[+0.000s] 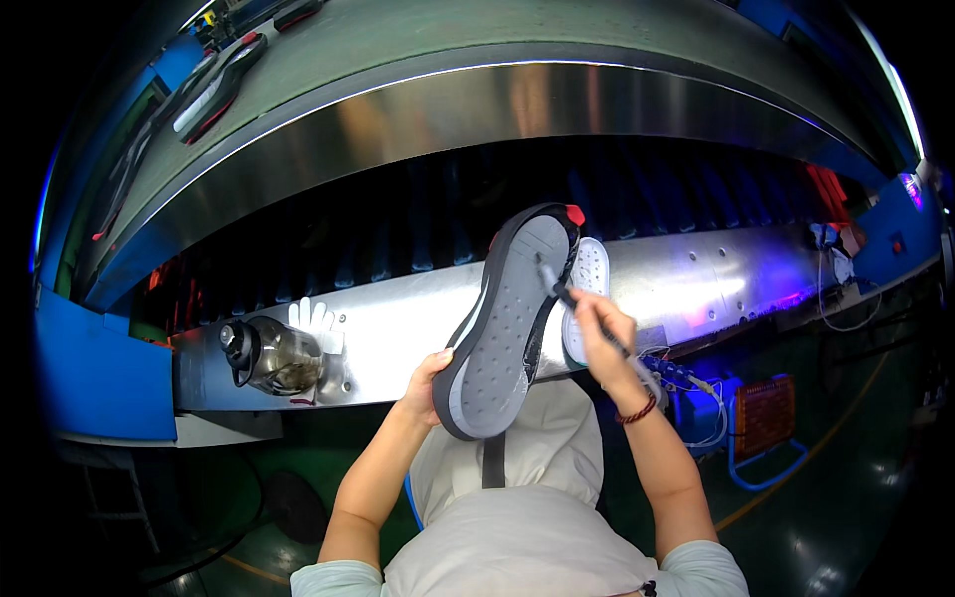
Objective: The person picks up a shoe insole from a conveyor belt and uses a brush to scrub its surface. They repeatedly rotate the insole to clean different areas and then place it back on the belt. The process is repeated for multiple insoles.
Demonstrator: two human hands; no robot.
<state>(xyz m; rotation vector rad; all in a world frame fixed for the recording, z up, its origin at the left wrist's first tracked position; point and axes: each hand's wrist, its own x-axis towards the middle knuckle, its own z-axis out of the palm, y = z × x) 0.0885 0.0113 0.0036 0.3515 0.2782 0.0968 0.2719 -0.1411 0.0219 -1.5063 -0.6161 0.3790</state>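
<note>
In front of my body is a dark grey shoe sole (493, 358), tilted, its dimpled inner face turned up toward me. It has a black rim and a red tip at the far end. My left hand (428, 388) grips its near left edge, the thumb on the side wall. A dark-handled brush (559, 290) is held in my right hand (605, 343), its tip on or just over the sole's far part. Behind the sole, partly covered by it and my right hand, a white perforated sole-shaped piece (593, 267) rests on the metal ledge (686, 274).
A dark clear bottle (284, 356) stands at the ledge's left, beside a white glove (312, 318). Above runs a green conveyor belt (477, 28) with several soles (221, 92) at its left. Right of my legs is a blue-framed device (761, 423) with cables.
</note>
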